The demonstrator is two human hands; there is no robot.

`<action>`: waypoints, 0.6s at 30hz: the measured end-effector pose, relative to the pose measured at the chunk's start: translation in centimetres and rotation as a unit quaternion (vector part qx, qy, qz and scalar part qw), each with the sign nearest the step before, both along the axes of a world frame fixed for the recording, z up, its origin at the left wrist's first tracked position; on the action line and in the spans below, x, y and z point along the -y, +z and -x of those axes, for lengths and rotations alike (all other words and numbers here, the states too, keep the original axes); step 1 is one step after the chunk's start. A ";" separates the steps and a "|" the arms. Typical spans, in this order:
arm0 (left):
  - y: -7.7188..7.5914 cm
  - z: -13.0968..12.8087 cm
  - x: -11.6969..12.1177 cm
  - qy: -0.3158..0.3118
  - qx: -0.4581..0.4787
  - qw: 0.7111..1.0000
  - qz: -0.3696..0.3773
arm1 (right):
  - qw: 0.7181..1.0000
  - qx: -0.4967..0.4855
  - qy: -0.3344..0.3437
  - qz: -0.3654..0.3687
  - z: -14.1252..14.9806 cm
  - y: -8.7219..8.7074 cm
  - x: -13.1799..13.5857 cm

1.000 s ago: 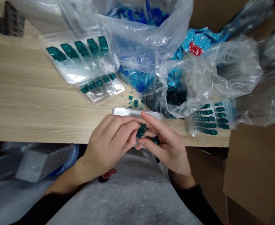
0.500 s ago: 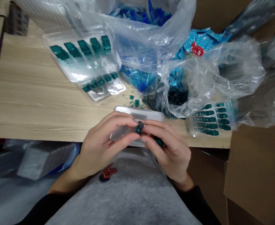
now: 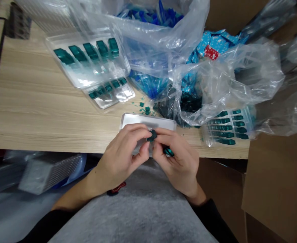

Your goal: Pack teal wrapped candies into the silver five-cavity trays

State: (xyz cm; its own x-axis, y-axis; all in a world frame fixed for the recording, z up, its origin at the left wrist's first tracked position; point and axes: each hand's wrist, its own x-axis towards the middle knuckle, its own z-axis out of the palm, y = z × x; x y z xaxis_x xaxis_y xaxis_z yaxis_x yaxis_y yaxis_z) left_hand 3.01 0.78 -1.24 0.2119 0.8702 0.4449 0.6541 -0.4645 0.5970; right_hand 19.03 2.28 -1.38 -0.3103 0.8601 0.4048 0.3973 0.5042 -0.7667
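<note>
The left hand (image 3: 120, 158) and right hand (image 3: 179, 161) are held close together just past the table's near edge, above the person's lap, with fingers curled rather than spread. The left thumb and fingertips pinch a dark teal piece (image 3: 152, 135) from one side while the right fingers press against it from the other, so it sits gripped between both hands, a hold that seems suited to steadying something so small. A second piece (image 3: 168, 152) is tucked low in the curled right fingers, partly hidden. A shallow silver tray (image 3: 148, 120) lies on the wooden table (image 3: 32, 114) just behind the hands, within easy reach, and its near part is hidden by them. Small teal bits (image 3: 143, 108) lie scattered just beyond it. A clear blister tray (image 3: 62, 72) with teal pieces in a row sits to the left, a smaller one (image 3: 108, 96) touching its corner, and another (image 3: 226, 127) sits to the right. Plastic bags (image 3: 224, 82) of blue pieces crowd the far side, out of the way of the hands.
</note>
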 end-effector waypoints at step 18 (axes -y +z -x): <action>-0.8 -1.3 0.5 0.094 0.136 0.985 0.049 | 0.992 0.026 -0.044 -0.118 0.7 -0.6 0.3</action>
State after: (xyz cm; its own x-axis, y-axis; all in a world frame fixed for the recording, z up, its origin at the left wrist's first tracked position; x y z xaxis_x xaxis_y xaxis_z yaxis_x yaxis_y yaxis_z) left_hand 4.31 0.28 -2.06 -0.0738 0.9241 0.3749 0.5323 -0.2814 0.7984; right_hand 18.37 2.02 -1.97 -0.2633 0.7678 0.5841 0.4840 0.6289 -0.6085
